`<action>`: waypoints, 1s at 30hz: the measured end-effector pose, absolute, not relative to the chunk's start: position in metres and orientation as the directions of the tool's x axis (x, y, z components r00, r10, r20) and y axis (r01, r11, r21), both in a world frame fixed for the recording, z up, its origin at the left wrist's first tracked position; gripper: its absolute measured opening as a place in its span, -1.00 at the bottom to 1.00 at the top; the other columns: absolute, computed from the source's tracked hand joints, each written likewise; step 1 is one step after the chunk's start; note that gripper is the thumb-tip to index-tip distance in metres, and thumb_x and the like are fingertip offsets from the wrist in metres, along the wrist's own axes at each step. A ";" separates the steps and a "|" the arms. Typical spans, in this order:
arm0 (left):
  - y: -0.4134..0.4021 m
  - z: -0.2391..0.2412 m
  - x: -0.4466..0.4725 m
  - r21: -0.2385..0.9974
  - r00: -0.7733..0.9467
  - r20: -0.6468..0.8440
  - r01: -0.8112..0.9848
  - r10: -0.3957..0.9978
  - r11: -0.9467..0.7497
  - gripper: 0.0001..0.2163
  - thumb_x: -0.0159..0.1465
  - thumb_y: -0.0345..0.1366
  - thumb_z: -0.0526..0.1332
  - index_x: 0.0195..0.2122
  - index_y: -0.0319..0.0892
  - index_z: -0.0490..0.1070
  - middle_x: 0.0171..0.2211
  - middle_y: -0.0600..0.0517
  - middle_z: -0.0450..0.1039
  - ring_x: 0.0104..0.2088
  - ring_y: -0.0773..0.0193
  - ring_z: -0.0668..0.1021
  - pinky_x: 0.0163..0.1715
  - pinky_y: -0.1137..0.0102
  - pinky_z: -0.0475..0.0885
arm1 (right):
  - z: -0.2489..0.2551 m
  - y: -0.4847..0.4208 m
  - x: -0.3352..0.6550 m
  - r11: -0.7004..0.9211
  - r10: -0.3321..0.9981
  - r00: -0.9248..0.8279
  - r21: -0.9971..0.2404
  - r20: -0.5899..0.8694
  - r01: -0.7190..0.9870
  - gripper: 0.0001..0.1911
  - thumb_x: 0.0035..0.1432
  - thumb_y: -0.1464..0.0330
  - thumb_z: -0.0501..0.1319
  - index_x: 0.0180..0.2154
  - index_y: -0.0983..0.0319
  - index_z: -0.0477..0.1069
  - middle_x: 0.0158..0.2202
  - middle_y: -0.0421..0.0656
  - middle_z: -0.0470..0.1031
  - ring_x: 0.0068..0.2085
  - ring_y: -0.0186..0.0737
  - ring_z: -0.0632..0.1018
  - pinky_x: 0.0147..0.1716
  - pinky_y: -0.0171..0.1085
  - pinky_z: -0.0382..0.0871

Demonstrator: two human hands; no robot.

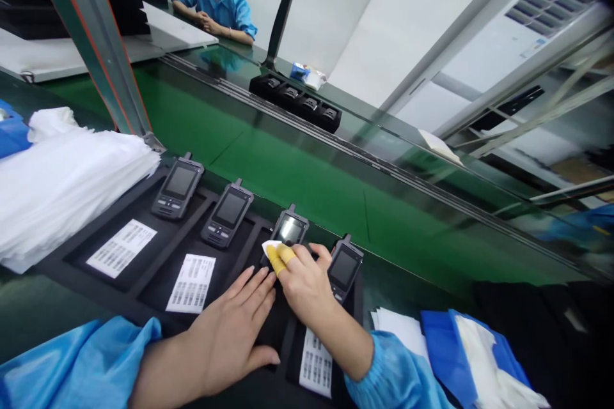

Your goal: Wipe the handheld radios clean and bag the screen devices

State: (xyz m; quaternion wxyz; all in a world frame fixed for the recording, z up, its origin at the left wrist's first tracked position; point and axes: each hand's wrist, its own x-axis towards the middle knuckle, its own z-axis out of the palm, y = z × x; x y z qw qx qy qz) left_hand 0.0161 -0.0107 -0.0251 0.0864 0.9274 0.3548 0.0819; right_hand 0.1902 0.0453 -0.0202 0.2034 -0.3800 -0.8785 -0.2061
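Black handheld radios with screens and short antenna stubs lie in the compartments of a black foam tray (139, 303). My right hand (304, 281), with yellow finger cots on two fingers, presses a small white cloth (270, 246) to the lower part of the third radio (290, 226). Beside it, my left hand (230, 329) lies flat on the tray, fingers stretched out and holding nothing. To the right is another radio (344, 266), partly behind my right hand. Two more, a left-end radio (178, 186) and a second radio (227, 213), sit above barcode label sheets (190, 283).
A stack of white sheets (71, 182) stands at the left. Blue and white packaging (451, 348) lies at the right. Beyond the green conveyor belt (307, 172), a second black tray (295, 102) holds several devices. A person in blue (215, 3) sits across with hands together.
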 end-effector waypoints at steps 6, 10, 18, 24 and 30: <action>-0.010 -0.022 0.017 0.183 0.743 0.071 0.646 0.665 -0.741 -0.36 0.25 0.11 0.02 0.12 -0.36 0.31 0.21 -0.30 0.16 0.21 -0.10 0.24 0.19 0.05 0.08 | -0.006 0.078 0.202 0.443 0.601 -0.508 0.272 0.617 0.854 -0.80 0.15 0.52 0.14 -0.35 0.16 0.50 -0.33 -0.20 0.49 -0.26 -0.23 0.32 -0.09 -0.07 -0.08; -0.009 -0.019 0.019 0.175 0.748 0.052 0.645 0.661 -0.744 -0.35 0.25 0.11 0.04 0.12 -0.39 0.30 0.21 -0.31 0.14 0.22 -0.11 0.23 0.18 0.05 0.10 | -0.011 0.078 0.216 0.437 0.640 -0.477 0.225 0.603 0.871 -0.77 0.11 0.57 0.13 -0.41 0.19 0.49 -0.32 -0.18 0.47 -0.28 -0.25 0.30 -0.16 -0.11 -0.06; -0.010 -0.029 0.018 0.224 0.727 0.096 0.650 0.680 -0.726 -0.34 0.24 0.12 0.03 0.14 -0.37 0.28 0.21 -0.29 0.17 0.23 -0.08 0.21 0.21 0.06 0.03 | -0.025 0.027 0.207 0.599 0.636 -0.557 0.114 0.534 0.793 -0.75 0.13 0.57 0.08 -0.31 0.22 0.50 -0.29 -0.18 0.47 -0.30 -0.28 0.32 -0.16 -0.14 0.00; -0.011 -0.027 0.016 0.189 0.732 0.121 0.646 0.671 -0.739 -0.36 0.26 0.11 0.01 0.12 -0.37 0.31 0.21 -0.30 0.17 0.22 -0.07 0.22 0.22 0.08 0.00 | -0.009 0.069 0.206 0.466 0.633 -0.495 0.217 0.596 0.858 -0.79 0.13 0.55 0.12 -0.37 0.21 0.49 -0.28 -0.15 0.48 -0.29 -0.26 0.31 -0.14 -0.11 -0.05; -0.009 -0.020 0.016 0.173 0.757 0.048 0.637 0.652 -0.752 -0.35 0.27 0.10 0.01 0.14 -0.40 0.27 0.20 -0.33 0.15 0.21 -0.13 0.24 0.16 0.03 0.12 | -0.020 0.047 0.200 0.571 0.602 -0.590 0.226 0.538 0.789 -0.81 0.15 0.49 0.13 -0.41 0.19 0.49 -0.27 -0.17 0.47 -0.28 -0.26 0.31 -0.13 -0.11 -0.03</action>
